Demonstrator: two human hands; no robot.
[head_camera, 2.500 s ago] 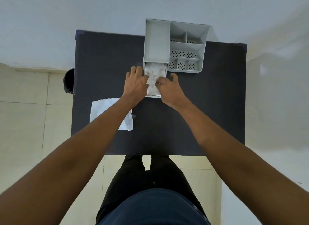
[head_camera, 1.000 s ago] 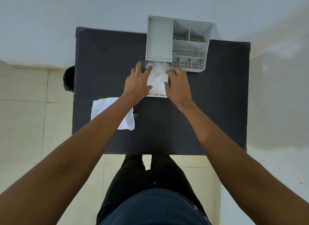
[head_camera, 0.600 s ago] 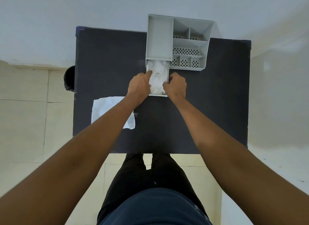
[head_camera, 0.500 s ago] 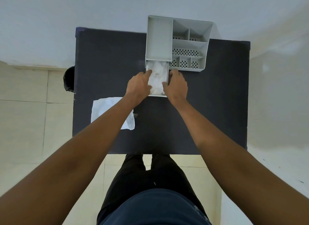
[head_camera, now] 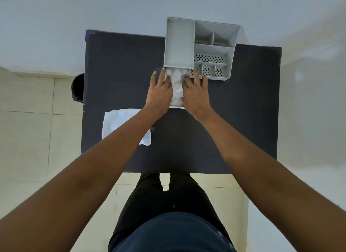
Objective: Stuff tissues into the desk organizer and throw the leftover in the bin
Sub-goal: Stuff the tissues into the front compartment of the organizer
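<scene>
A grey desk organizer [head_camera: 178, 43] with several compartments stands at the far edge of a dark table [head_camera: 121, 73]. Its drawer [head_camera: 177, 107] is pulled out toward me and is packed with crumpled white tissues [head_camera: 177, 83]. My left hand [head_camera: 159, 91] lies flat along the drawer's left side, fingers spread, fingertips on the tissues. On the right side rests my right hand [head_camera: 195, 92], also flat, its fingers reaching the organizer's front. One flat white tissue [head_camera: 116, 122] lies on the table at the left, partly under my left forearm.
A black bin [head_camera: 76, 90] stands on the tiled floor by the table's left edge, mostly hidden. A pale wall runs behind the table and on the right. My legs stand at the table's near edge.
Both hands were curled at the drawer's near end half a second ago; now they are stretched out flat with fingers forward over the tissues. The drawer and the loose tissue stay put.
</scene>
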